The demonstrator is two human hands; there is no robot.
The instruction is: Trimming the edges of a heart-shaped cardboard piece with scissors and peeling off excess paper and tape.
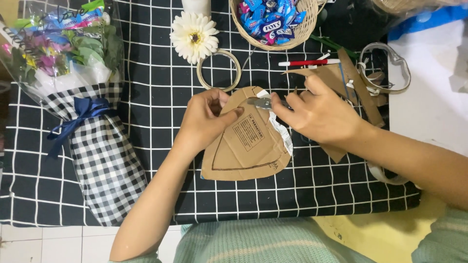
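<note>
A brown cardboard piece [246, 153], cut roughly into a heart shape with a drawn outline, lies on the black checked cloth [161, 146]. My left hand [207, 119] pinches its upper left edge, thumb on top. My right hand [319, 114] grips a small metal cutting tool [261, 103] whose tip rests on the cardboard's top edge, beside a strip of white tape [282, 131].
A wrapped bouquet [83, 107] in checked paper with a blue ribbon lies at left. Behind the cardboard are a white daisy [194, 36], a tape ring [219, 70], a wicker basket of sweets [273, 22], a red pen [307, 62], cardboard scraps [341, 78] and a clear heart-shaped frame [390, 68].
</note>
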